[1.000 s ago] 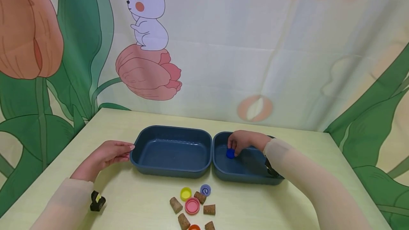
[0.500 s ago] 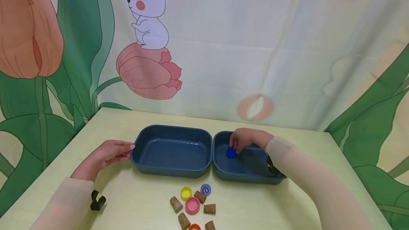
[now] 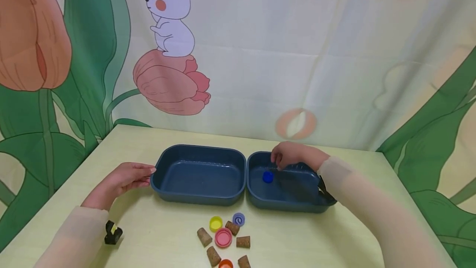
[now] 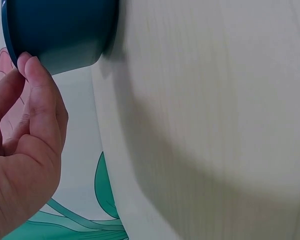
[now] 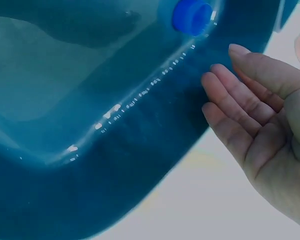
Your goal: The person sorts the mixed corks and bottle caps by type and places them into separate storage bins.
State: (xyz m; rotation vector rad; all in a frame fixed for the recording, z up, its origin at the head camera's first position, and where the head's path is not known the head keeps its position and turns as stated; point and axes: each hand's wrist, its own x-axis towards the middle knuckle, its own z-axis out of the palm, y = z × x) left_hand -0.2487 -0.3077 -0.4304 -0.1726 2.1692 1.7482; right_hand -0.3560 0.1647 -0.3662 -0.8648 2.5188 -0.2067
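Observation:
In the head view my left hand [image 3: 128, 179] is at the left end of the larger dark blue plastic bin [image 3: 198, 202]. Its thumb and fingertips pinch the bin's rim, as the left wrist view [image 4: 35, 120] also shows. A bright blue bottle cap [image 3: 267, 177] sits on the floor of the smaller dark blue bin [image 3: 290, 206], near its left end. My right hand [image 3: 288, 154] is over that bin's back wall, apart from the cap. In the right wrist view its fingers [image 5: 235, 130] are loosely bent and hold nothing.
In front of the bins lie a yellow cap [image 3: 216, 224], a purple cap [image 3: 239, 219], a pink cap [image 3: 223, 238], an orange cap [image 3: 225, 264] and several corks [image 3: 243, 242]. The two bins stand side by side. A printed curtain [image 3: 238, 53] hangs behind the table.
My right hand has let go of the blue cap and moved up and back, leaving the cap in the smaller bin. The left hand stays at the larger bin's rim.

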